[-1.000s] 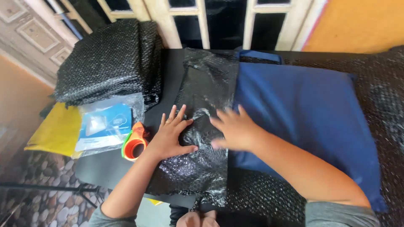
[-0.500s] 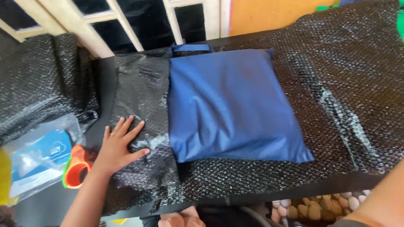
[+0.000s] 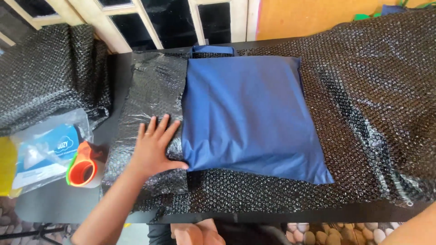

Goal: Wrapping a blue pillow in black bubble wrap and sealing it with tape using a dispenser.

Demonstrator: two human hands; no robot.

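Seen from the head camera, the person's left hand [image 3: 156, 147] lay flat and open, fingers spread, pressing the folded-over flap of black bubble wrap [image 3: 150, 113] just beside the left edge of a blue fabric bag [image 3: 250, 115], gripping nothing. The bag rested on a wide sheet of the same bubble wrap [image 3: 372, 100], which covered most of the dark table [image 3: 54, 206]; only the bag's left edge sat under the flap, with the thumb touching the cloth at its lower corner. A second earlier both hands had been pressed on the flap; half a second earlier the right had already lifted off, and the view had swung rightward along the sheet. Only a sliver of the right forearm [image 3: 415, 229] showed at the lower right corner of the frame, its hand out of sight, so whether it was open or closed could not be seen. That shift suggested the left hand alone was pinning the fold while most of the bag remained uncovered, with a long run of wrap lying loose to its right. To the left, an orange tape dispenser [image 3: 82, 170] lay near a clear plastic packet with a blue label [image 3: 47, 149], and a stack of folded bubble wrap [image 3: 50, 75] sat behind them, well apart from the hand.
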